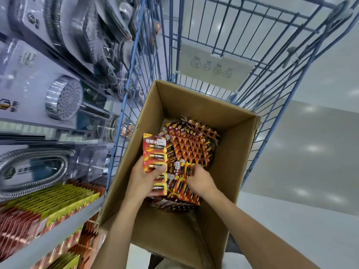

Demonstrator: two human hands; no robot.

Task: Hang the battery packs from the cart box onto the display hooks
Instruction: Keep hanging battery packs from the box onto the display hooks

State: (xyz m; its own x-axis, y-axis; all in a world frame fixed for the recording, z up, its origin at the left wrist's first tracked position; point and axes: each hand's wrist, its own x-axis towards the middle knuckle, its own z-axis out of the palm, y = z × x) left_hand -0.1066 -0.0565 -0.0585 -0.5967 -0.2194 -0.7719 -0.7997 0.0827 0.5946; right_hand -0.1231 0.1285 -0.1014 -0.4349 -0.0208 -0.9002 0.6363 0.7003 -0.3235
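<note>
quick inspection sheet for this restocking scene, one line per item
surface: cardboard box stands open in the blue wire cart
job's things: battery packs lie heaped in the box; a strip of packs is lifted at its left side
clutter: nothing seen
grippers: left hand grips the strip; right hand reaches into the heap, fingers curled among the packs, grip not clear
cables: nothing seen
surroundings: shelf at left with hanging battery packs; shower heads and a hose in packaging above; pale floor at right
</note>
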